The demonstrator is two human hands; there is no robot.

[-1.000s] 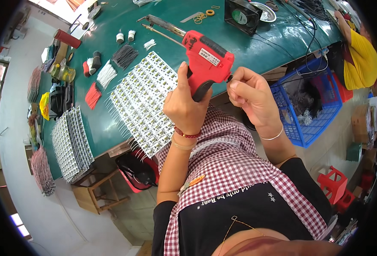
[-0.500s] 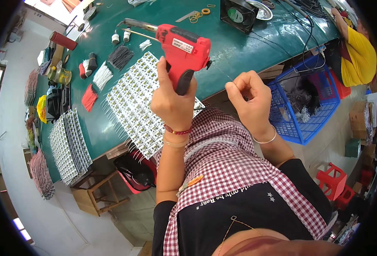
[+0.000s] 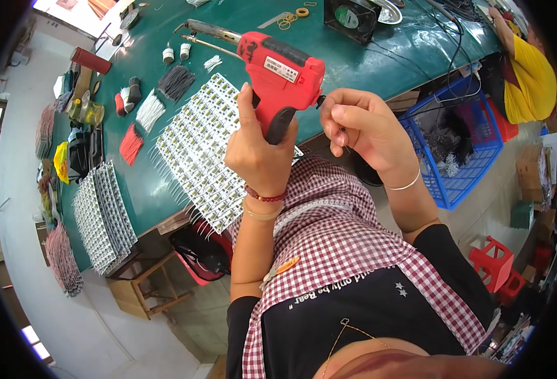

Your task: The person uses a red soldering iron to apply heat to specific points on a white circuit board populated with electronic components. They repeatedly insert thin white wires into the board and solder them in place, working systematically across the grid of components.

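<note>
My left hand (image 3: 259, 155) is closed round the handle of a red and black soldering gun (image 3: 281, 76). The gun's metal tip and feed tube point to the far left, above the green table. At the gun's rear end my right hand (image 3: 370, 129) has its fingertips pinched together, close to the small black rear guide (image 3: 320, 101). A thin solder wire is in these fingers, mostly hidden by them. Beneath the gun, a sheet of small white circuit boards (image 3: 196, 151) with wire ends along its edge lies at the table's near edge.
Bundles of red wires (image 3: 131, 144), white wires (image 3: 150, 112) and black wires (image 3: 176, 83) lie left of the sheet. More board panels (image 3: 105, 215) are stacked farther left. A black fan (image 3: 352, 20) stands at the back. A blue crate (image 3: 455, 148) and a person in yellow (image 3: 531, 82) are right.
My right hand has moved up and left to the gun's rear, its palm turning more into view. The soldering gun has shifted slightly right in my left hand.
</note>
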